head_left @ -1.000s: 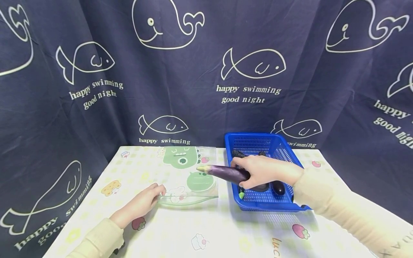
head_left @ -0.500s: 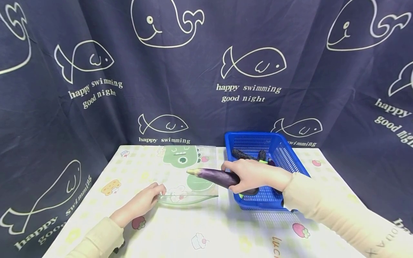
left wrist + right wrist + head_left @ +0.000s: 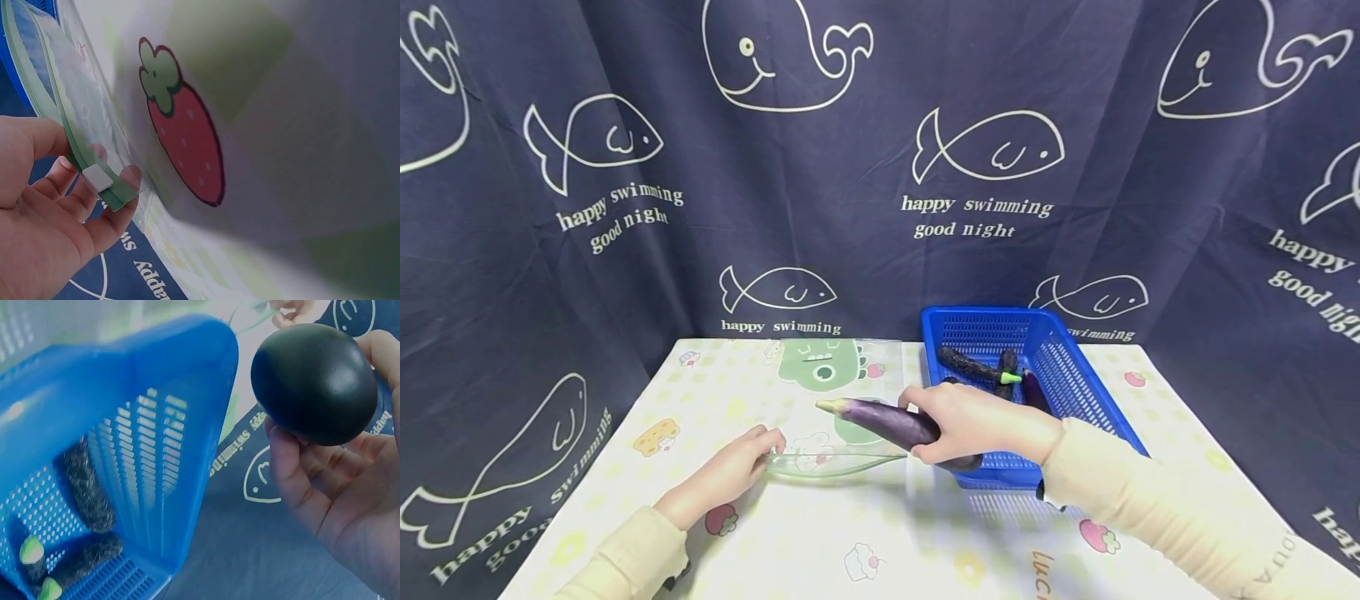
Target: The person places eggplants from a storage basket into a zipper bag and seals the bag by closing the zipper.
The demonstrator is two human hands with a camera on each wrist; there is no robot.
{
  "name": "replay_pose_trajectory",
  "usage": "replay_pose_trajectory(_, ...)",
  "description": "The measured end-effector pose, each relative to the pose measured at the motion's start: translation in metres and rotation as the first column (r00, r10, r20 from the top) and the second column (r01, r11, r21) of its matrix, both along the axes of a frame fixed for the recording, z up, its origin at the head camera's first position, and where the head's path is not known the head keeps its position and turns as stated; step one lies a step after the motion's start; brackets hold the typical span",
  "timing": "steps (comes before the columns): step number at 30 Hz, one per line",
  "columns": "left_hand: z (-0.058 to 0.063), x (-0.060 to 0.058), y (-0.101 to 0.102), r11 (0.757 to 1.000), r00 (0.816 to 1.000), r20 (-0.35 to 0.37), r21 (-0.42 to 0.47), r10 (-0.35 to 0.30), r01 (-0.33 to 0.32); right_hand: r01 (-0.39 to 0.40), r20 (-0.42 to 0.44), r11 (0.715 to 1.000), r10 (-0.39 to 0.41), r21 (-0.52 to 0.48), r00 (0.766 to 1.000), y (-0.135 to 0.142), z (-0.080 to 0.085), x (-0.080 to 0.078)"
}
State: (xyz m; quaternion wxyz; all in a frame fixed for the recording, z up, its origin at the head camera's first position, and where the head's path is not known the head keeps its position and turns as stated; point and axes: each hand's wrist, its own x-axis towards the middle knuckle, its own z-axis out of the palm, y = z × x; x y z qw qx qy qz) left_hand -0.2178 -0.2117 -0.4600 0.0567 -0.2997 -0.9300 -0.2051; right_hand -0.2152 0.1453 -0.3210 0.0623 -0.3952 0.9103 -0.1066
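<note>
A purple eggplant (image 3: 887,423) is gripped in my right hand (image 3: 981,421), its pale stem end pointing left over the bag. In the right wrist view the dark rounded end of the eggplant (image 3: 315,384) faces the camera, fingers and thumb around it. Flat on the table lies a clear zip bag (image 3: 831,471) with a pale green zip strip, its mouth parted slightly toward the front. My left hand (image 3: 745,462) pinches the left corner of that strip. Beside those fingers, the left wrist view shows a white slider (image 3: 97,179) on the strip.
A blue perforated basket (image 3: 985,312) stands behind my right hand. Inside are a dark bumpy vegetable (image 3: 966,365), another like it, and a second eggplant (image 3: 1034,392). A printed cloth (image 3: 790,550) covers the table; a dark curtain (image 3: 865,250) hangs close behind.
My right hand has carried the eggplant leftward and toward the front, from above the basket to near the bag's mouth. My left hand stays at the bag's corner.
</note>
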Motion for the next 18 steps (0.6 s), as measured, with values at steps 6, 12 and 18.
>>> replay_pose_trajectory(6,0.003,0.000,0.001,1.000,1.000,0.013,-0.003,-0.005,0.005,0.004,-0.026,1.000,-0.005,-0.026,1.000,-0.007,-0.008,0.005)
replay_pose_trajectory(12,0.006,0.002,0.002,1.000,1.000,0.016,-0.005,-0.012,0.012,-0.009,-0.040,0.998,0.007,-0.059,0.999,-0.015,-0.016,0.009)
replay_pose_trajectory(18,0.006,0.003,0.002,1.000,1.000,0.001,-0.010,-0.009,0.009,-0.020,-0.057,0.996,0.015,-0.082,0.998,-0.021,-0.024,0.012)
